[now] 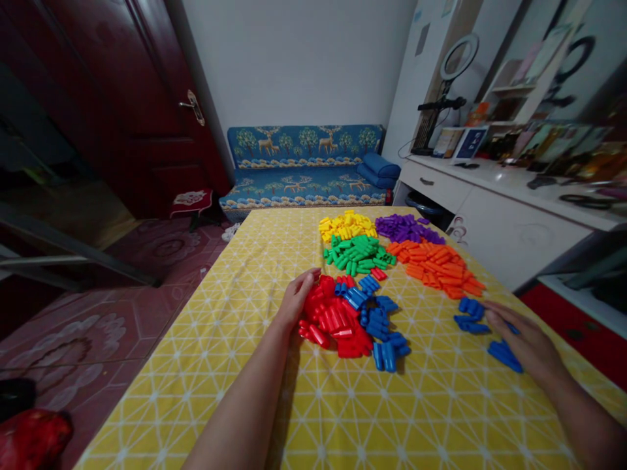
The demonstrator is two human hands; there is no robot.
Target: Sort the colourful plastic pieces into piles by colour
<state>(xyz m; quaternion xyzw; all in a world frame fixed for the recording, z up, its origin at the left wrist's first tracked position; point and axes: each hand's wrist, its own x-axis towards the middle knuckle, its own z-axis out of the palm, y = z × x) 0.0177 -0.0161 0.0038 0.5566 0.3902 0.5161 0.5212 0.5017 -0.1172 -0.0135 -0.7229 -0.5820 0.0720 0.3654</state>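
Note:
My left hand (295, 299) lies against the left side of a heap of red plastic pieces (333, 316), with its fingers stretched along the heap's edge. Blue pieces (377, 321) lie loose against the right of that heap, a few of them on top of it. Over at the right side of the table, my right hand (524, 339) is low beside a small group of blue pieces (470, 308). Its fingers reach out towards them, and some blue shows beneath the hand. Another blue cluster (504, 354) lies just below its thumb side. The right fingertips are partly blurred.
Farther back on the yellow patterned tablecloth (220, 365) are heaps of yellow pieces (347, 225), green pieces (360, 254), purple pieces (406, 227) and orange pieces (441, 267). A blue sofa (308, 176) stands behind the table, a white dresser (519, 228) at the right.

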